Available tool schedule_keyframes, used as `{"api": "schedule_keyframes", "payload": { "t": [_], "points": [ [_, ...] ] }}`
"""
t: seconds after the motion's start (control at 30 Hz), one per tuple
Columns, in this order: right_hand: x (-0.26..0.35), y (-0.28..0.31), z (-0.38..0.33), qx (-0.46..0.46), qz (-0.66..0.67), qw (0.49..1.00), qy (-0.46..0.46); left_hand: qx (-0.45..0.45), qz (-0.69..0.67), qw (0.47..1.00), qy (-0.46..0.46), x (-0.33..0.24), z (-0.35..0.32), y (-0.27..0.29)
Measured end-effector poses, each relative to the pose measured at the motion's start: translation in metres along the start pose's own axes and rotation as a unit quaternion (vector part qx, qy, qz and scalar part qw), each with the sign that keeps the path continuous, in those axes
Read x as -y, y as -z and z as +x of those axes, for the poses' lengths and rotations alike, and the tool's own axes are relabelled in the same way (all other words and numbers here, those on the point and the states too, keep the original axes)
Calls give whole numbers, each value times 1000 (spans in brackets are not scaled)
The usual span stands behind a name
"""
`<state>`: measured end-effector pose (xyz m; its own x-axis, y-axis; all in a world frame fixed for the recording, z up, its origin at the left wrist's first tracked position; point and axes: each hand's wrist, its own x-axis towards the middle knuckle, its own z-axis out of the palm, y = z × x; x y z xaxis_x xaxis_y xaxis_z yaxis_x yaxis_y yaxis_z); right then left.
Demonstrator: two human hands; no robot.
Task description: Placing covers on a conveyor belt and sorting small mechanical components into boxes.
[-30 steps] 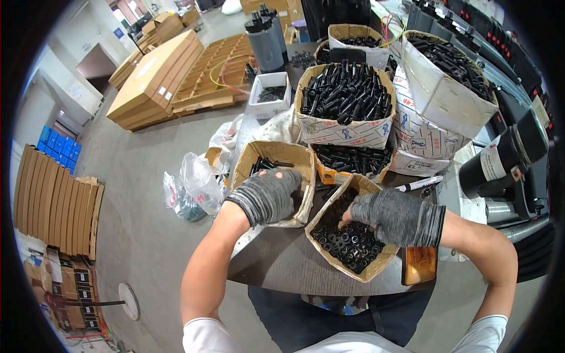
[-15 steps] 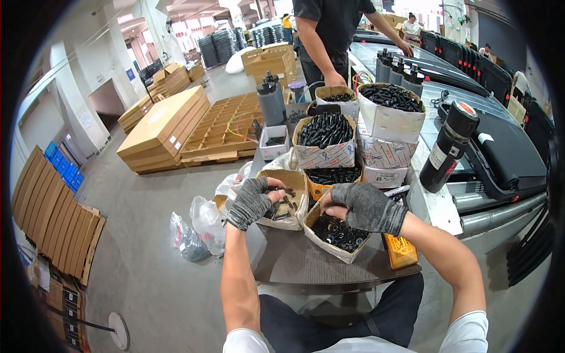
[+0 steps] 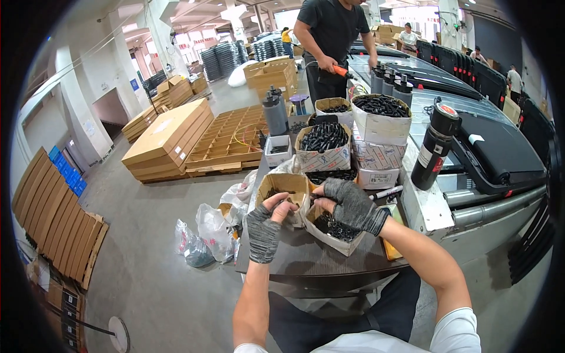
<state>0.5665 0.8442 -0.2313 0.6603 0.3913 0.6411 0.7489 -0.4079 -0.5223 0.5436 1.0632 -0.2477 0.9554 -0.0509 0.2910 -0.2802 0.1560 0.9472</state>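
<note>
Both my hands wear grey fingerless gloves over the dark table. My left hand (image 3: 266, 226) is closed in a pinch at the near edge of an open carton (image 3: 296, 183) holding some small dark screws. What its fingertips hold is too small to make out. My right hand (image 3: 355, 206) is also closed, thumb against fingers, above a second carton (image 3: 333, 242) of small black washers (image 3: 336, 226). Something small and dark seems to be at its fingertips, but I cannot tell its kind. The fingertips of the two hands are apart.
Behind stand boxes of black parts (image 3: 323, 136) and a taller white box (image 3: 381, 128). A black cylinder (image 3: 435, 147) stands at the right beside the roller line (image 3: 500, 207). Plastic bags (image 3: 213, 230) lie left. Across the table a person (image 3: 335, 44) holds an orange-red tool (image 3: 341, 71).
My left hand has come out of the screw carton toward me and to the right. My right hand has lifted slightly from the washers. The person opposite now shows a tool in hand.
</note>
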Motion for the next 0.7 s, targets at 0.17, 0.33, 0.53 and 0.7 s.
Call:
{"api": "schedule_keyframes", "payload": {
  "t": [0.17, 0.33, 0.53, 0.7],
  "points": [
    [10, 8, -2, 35, 99, 993, -51, 22, -125, 989, 71, 7, -26, -22],
    [21, 10, -12, 40, 255, 957, -133, -86, -250, 963, 55, 27, -30, -46],
    [40, 16, -3, 10, 94, 989, -115, -94, -308, 946, 28, 36, -19, -74],
    [35, 25, 1, 46, 22, 996, -69, -104, -80, 991, -40, 29, -7, -68]
  ]
}}
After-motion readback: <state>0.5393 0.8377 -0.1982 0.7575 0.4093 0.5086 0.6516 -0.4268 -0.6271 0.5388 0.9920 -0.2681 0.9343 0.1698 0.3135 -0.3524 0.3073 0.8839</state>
